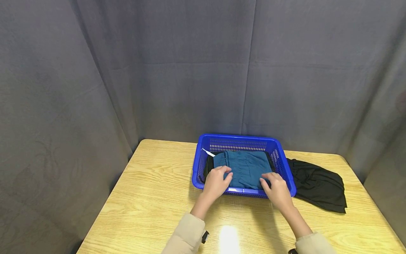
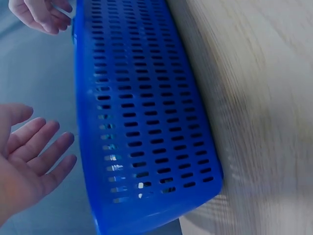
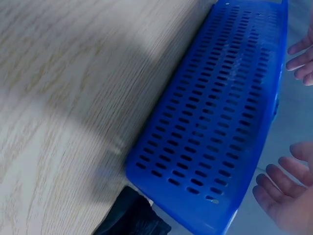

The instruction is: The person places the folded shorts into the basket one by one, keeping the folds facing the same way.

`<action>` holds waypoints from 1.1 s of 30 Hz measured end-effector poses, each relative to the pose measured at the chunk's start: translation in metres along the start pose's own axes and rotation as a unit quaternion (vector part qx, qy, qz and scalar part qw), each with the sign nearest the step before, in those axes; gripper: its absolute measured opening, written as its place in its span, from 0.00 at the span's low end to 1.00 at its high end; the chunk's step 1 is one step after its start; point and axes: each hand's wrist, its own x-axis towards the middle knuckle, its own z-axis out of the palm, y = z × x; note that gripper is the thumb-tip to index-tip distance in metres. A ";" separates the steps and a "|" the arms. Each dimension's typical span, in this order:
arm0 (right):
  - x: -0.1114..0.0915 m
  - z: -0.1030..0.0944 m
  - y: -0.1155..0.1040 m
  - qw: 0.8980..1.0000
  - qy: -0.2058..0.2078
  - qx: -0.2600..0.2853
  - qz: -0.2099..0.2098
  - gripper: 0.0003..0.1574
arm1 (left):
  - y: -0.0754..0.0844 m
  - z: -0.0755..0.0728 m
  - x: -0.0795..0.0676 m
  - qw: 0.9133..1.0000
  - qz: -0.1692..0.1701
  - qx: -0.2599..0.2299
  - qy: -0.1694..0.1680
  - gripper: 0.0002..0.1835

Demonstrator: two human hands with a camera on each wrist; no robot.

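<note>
A folded teal garment (image 1: 248,165) with gathered, stitched bands lies on top inside the blue plastic basket (image 1: 236,137). My left hand (image 1: 217,180) hovers over the basket's near left part, fingers relaxed, close to the garment's edge. Over the near right part is my right hand (image 1: 276,187), its fingers loosely bent beside the garment. Both wrist views show the left hand (image 2: 34,159) and the right hand (image 3: 288,188) above the basket rim with nothing held in them. Dark cloth (image 1: 209,165) shows under the teal garment, and a white strip (image 1: 208,152) sticks out at the left.
A black garment (image 1: 317,183) lies spread on the wooden table (image 1: 152,197), right beside the basket. Grey curtains (image 1: 193,77) hang behind the table and along both sides. The basket stands near the table's back edge.
</note>
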 end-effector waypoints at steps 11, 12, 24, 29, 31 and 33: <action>-0.013 -0.005 -0.015 0.997 0.051 0.020 -0.055 0.05 | 0.010 -0.004 -0.017 1.000 0.027 -0.011 -0.010 0.07; -0.014 -0.005 -0.016 0.996 0.056 0.021 -0.061 0.06 | 0.010 -0.004 -0.019 0.999 0.030 -0.015 -0.010 0.07; -0.021 -0.006 -0.016 0.989 0.098 0.018 -0.108 0.09 | 0.015 -0.006 -0.028 0.996 0.055 -0.063 0.012 0.04; -0.025 -0.007 -0.016 0.988 0.100 0.025 -0.113 0.10 | 0.015 -0.007 -0.033 0.994 0.066 -0.077 0.032 0.03; -0.026 -0.007 -0.016 0.989 0.099 0.031 -0.110 0.10 | 0.014 -0.007 -0.034 0.994 0.067 -0.079 0.037 0.03; -0.027 -0.007 -0.015 0.989 0.099 0.037 -0.107 0.10 | 0.013 -0.007 -0.035 0.994 0.065 -0.083 0.039 0.03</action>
